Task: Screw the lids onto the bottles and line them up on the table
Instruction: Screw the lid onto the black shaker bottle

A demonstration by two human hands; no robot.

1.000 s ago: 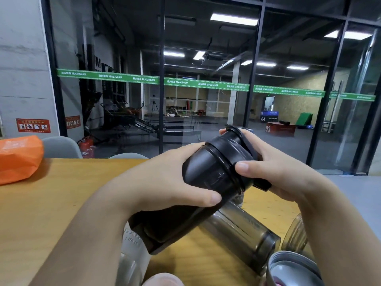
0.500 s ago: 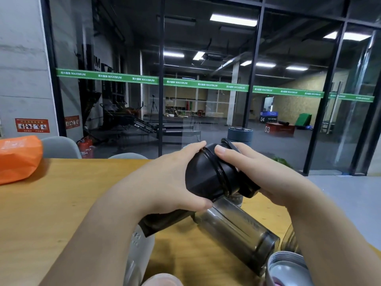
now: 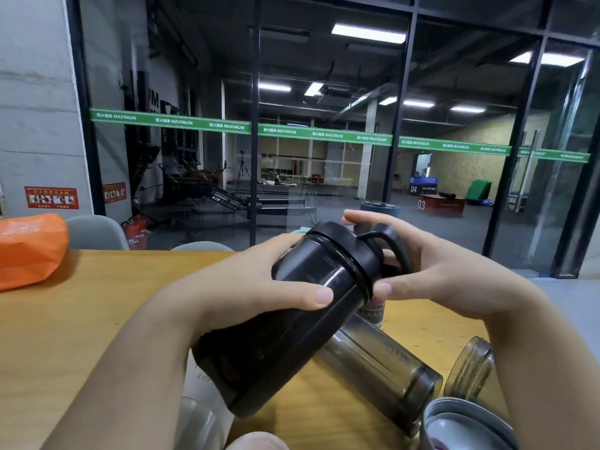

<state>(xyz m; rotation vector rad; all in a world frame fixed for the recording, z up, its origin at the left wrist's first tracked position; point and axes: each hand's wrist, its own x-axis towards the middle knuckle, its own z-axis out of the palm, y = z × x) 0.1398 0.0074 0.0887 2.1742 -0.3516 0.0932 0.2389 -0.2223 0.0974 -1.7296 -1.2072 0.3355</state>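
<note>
The black bottle [image 3: 292,323] sits in the middle of the frame, held above the wooden surface [image 3: 81,319]. Its long axis runs diagonally, base toward the lower left of the frame and capped end pointing to the upper right. The black lid [image 3: 347,246] is on its mouth, with a loop handle [image 3: 394,246] sticking out toward the right.

The left hand [image 3: 256,287] comes in from the lower left and wraps around the bottle's upper body, thumb lying across the near side, fingers curled behind. The right hand [image 3: 431,271] comes in from the lower right and cups the lid end, thumb tip against the lid's rim, fingers reaching over the top behind the handle.

Below the black bottle, a smoky clear bottle [image 3: 383,368] lies on its side on the surface, pointing toward the lower right. A grey lid [image 3: 467,423] shows at the lower right edge, and a white bottle [image 3: 204,414] at the bottom centre. An orange bag [image 3: 29,248] rests at the left edge.
</note>
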